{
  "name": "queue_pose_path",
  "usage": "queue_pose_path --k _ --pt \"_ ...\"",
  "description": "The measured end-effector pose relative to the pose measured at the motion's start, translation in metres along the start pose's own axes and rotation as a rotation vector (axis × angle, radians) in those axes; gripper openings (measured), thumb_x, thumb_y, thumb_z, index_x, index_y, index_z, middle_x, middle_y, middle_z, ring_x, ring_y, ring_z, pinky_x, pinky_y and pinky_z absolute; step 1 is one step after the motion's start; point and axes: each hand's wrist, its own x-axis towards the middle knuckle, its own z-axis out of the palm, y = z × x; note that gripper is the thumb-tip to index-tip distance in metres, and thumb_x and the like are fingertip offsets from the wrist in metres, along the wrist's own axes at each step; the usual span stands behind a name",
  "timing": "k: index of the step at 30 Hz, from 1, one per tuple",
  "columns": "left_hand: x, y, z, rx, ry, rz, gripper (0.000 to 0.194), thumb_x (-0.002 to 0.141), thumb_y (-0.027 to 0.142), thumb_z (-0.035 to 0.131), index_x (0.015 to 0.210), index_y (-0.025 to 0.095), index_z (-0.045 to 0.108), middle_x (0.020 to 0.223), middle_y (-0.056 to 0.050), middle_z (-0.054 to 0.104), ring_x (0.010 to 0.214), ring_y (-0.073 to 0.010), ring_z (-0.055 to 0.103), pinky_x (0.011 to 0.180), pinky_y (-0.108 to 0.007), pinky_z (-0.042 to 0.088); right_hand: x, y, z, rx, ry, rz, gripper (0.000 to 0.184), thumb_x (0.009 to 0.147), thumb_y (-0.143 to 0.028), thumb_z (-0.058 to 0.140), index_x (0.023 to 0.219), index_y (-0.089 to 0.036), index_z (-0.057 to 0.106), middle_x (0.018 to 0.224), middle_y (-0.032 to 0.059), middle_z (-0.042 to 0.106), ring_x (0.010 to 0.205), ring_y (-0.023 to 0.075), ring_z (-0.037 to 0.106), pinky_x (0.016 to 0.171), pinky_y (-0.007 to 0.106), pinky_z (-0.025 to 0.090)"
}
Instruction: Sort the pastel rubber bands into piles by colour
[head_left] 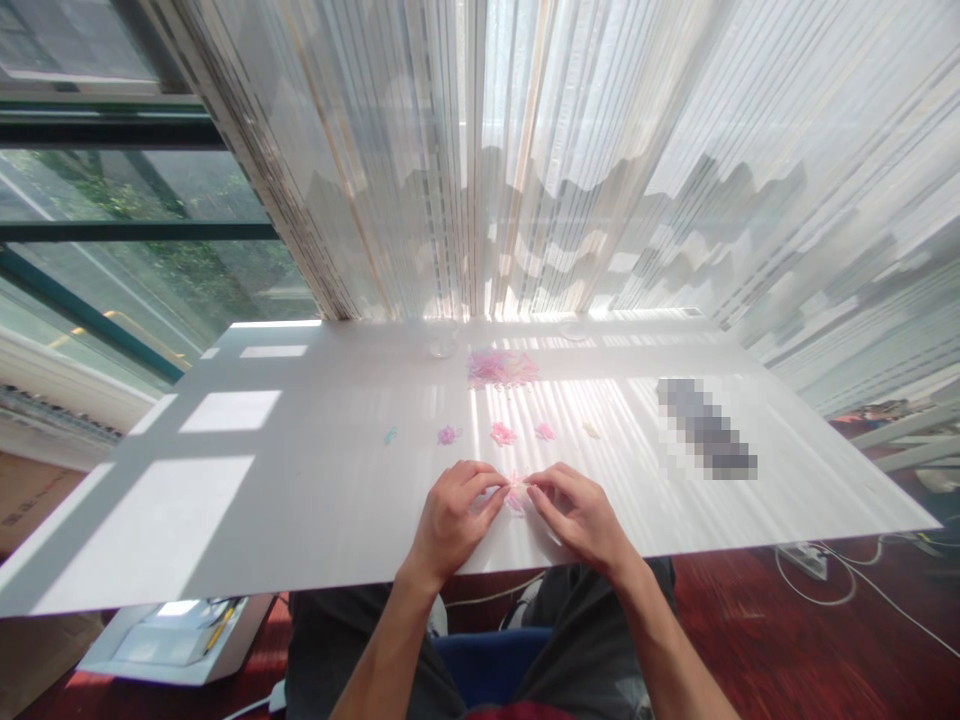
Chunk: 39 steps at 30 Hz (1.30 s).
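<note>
My left hand (457, 512) and my right hand (579, 512) meet near the front edge of the white table. Thumb and forefinger of each are pinched together at a small cluster of pale pink pieces (515, 497). What exactly sits between the fingertips is too small to make out. Just beyond lies a row of little piles: teal pieces (391, 436), purple pieces (448, 435), coral-pink pieces (503, 434), pink pieces (545, 431) and pale yellow pieces (592, 429). Farther back is a larger mixed heap of pink and purple pieces (502, 368).
A clear round container (442, 341) and a clear shallow dish (575, 331) stand at the table's back, by the striped curtain (510, 160). A blurred-out dark object (705, 425) lies at right. Sunlight stripes the white table (315, 500). White cables (840, 575) run on the floor.
</note>
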Motion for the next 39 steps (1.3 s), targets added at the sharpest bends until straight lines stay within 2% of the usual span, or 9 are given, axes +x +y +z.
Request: queue_pose_path --k 6,12,18,21,23,29,39 --pt "-0.0003 0.0000 -0.0001 0.018 -0.006 0.015 0.009 0.099 0.022 0.062 0.097 0.022 0.071 0.093 -0.006 0.073 0.087 -0.0201 0.068 0.079 -0.035 0.057 -0.0005 0.0021 0.0005 -0.008 0.002 -0.007 0.017 0.099 -0.030 0.057 0.097 -0.023 0.073 0.083 0.0046 0.069 0.073 0.0176 0.067 0.067 0.029 0.054" --pt "-0.0026 -0.0011 0.0008 0.037 -0.039 0.036 0.013 0.098 0.024 0.065 0.110 0.021 0.069 0.099 -0.006 0.075 0.088 -0.0205 0.068 0.080 -0.036 0.056 -0.0015 0.0054 0.0010 -0.003 0.000 -0.023 0.016 0.099 -0.029 0.059 0.098 -0.023 0.074 0.084 0.0048 0.070 0.074 0.0179 0.068 0.067 0.029 0.055" --pt "-0.0030 -0.0025 0.0012 0.025 -0.034 0.030 0.009 0.099 0.022 0.064 0.105 0.022 0.070 0.096 -0.004 0.076 0.083 -0.0191 0.067 0.077 -0.034 0.055 -0.0023 0.0073 0.0015 0.012 -0.001 -0.036 0.015 0.098 -0.027 0.060 0.099 -0.023 0.075 0.087 0.0055 0.072 0.077 0.0182 0.070 0.069 0.029 0.055" --pt "-0.0035 -0.0020 0.0010 0.028 -0.032 0.013 0.025 0.097 0.025 0.067 0.121 0.021 0.065 0.101 -0.005 0.076 0.075 -0.0173 0.066 0.077 -0.034 0.055 -0.0024 0.0076 0.0019 0.006 -0.007 -0.053 0.015 0.098 -0.026 0.060 0.100 -0.023 0.075 0.086 0.0054 0.072 0.077 0.0180 0.069 0.070 0.029 0.055" --pt "-0.0036 -0.0015 0.0010 0.038 -0.046 0.029 0.028 0.098 0.026 0.066 0.125 0.021 0.064 0.103 -0.006 0.075 0.076 -0.0171 0.066 0.077 -0.034 0.055 -0.0024 0.0079 0.0021 0.001 -0.012 -0.073 0.015 0.098 -0.026 0.061 0.100 -0.023 0.076 0.086 0.0054 0.073 0.079 0.0182 0.069 0.072 0.030 0.055" --pt "-0.0033 -0.0024 0.0014 0.051 -0.065 0.118 0.014 0.100 0.019 0.061 0.110 0.022 0.070 0.099 -0.004 0.076 0.088 -0.0192 0.069 0.078 -0.033 0.054 -0.0020 0.0073 0.0019 -0.009 -0.007 -0.112 0.015 0.098 -0.028 0.063 0.100 -0.023 0.076 0.081 0.0043 0.071 0.075 0.0174 0.068 0.071 0.029 0.055" --pt "-0.0053 -0.0039 0.0013 0.012 -0.070 0.085 0.011 0.097 0.016 0.064 0.103 0.022 0.070 0.094 -0.002 0.076 0.084 -0.0179 0.068 0.077 -0.031 0.052 -0.0027 0.0056 0.0017 0.012 -0.008 -0.078 0.013 0.097 -0.028 0.064 0.101 -0.022 0.075 0.083 0.0037 0.071 0.076 0.0174 0.068 0.073 0.029 0.054"
